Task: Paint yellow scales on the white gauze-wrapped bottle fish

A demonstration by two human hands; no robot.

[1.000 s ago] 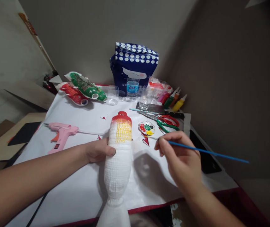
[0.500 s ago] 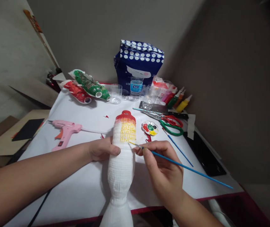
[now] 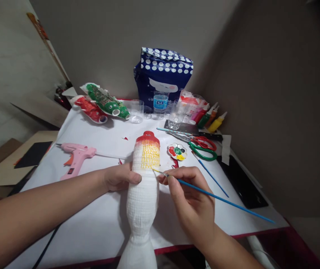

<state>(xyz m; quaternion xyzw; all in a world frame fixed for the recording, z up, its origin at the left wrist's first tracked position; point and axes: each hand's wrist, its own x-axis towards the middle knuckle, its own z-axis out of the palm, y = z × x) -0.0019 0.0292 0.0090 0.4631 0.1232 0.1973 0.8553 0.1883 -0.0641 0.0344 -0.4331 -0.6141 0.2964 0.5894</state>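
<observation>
My left hand (image 3: 123,176) grips a white gauze-covered fish-shaped form (image 3: 142,201) from its left side, thumb across the front. The form's top end is red, with a yellow-painted patch below fading out of the red; its lower body and flared tail are white. In my right hand (image 3: 192,201) a thin blue paintbrush (image 3: 227,202) is pinched between thumb and fingers. Its yellow-loaded tip touches the form at the lower edge of the yellow patch. Behind my right hand lies a flower-shaped palette (image 3: 177,151) with red, green, black and yellow paint.
A pink glue gun (image 3: 77,155) lies left. Red and green painted fish (image 3: 106,100) rest at the back left, beside clear cups (image 3: 137,112) and a blue bag (image 3: 162,74). Scissors (image 3: 203,151), a second brush (image 3: 210,173), a black phone-like slab (image 3: 244,183) and paint bottles (image 3: 217,122) are right.
The view has shifted very slightly. Both hands keep their holds, and the brush tip stays at the lower edge of the yellow area with hardly any movement.
</observation>
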